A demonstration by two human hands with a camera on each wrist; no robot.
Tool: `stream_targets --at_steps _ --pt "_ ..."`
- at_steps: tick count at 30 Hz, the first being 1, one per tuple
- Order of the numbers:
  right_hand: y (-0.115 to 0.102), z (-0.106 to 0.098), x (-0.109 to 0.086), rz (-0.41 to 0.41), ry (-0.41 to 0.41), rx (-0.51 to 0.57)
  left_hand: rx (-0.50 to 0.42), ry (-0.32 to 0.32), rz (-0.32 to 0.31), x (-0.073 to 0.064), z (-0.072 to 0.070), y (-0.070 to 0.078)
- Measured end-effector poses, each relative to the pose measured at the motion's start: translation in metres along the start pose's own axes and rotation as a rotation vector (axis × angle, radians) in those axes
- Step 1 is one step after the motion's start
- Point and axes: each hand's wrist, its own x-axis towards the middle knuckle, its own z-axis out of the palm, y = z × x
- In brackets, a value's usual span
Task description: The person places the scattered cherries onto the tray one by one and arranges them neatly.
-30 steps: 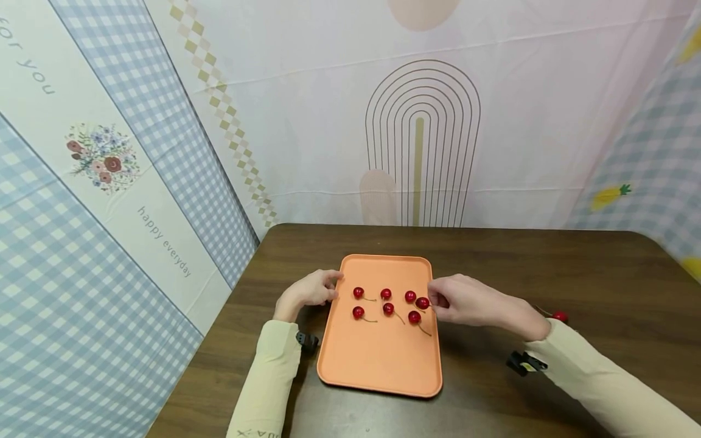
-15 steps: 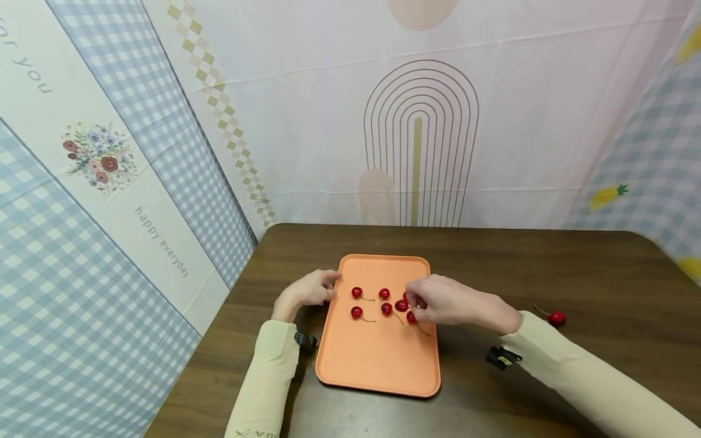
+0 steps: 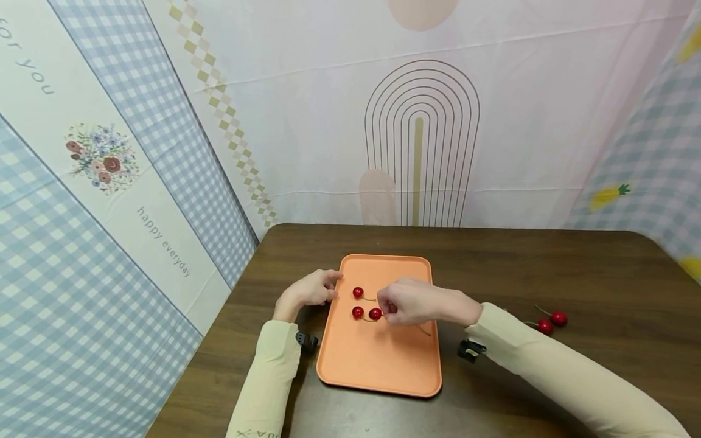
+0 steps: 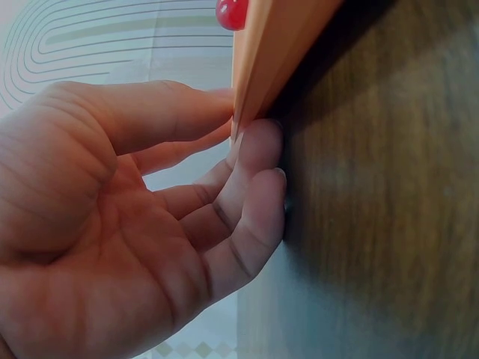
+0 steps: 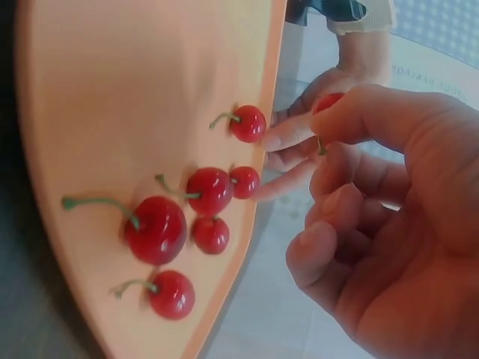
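Observation:
In the head view my right hand is over the orange tray, pinching a red cherry with a stem. The right wrist view shows the held cherry between thumb and index finger, its green stem poking out below. Several other stemmed cherries lie on the tray, including a large one; in the head view my right hand covers most of them. Two stay visible at the left, an upper cherry and a lower cherry. My left hand holds the tray's left edge, thumb on the rim and fingers curled against its outer side.
Two more cherries lie on the dark wooden table to the right of the tray, beside my right sleeve. A patterned cloth hangs behind the table, and a blue checked one at the left.
My right hand has moved left across the tray, carrying the cherry toward the left-hand cherries. The two cherries on the table have come out from behind the right arm. My left hand keeps its place.

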Motion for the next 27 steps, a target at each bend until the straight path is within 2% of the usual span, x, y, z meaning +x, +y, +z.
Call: stream_targets --at_steps 7,17,27 --pt "-0.004 0.007 0.018 -0.004 -0.083 0.024 0.010 0.011 0.010 0.001 0.000 -0.001" --pt "-0.011 0.029 0.041 -0.036 -0.189 0.034 -0.002 0.002 0.013 0.000 -0.001 -0.002" --pt "-0.013 0.040 0.043 0.051 -0.285 0.076 -0.003 -0.004 0.013 0.002 -0.001 -0.002"
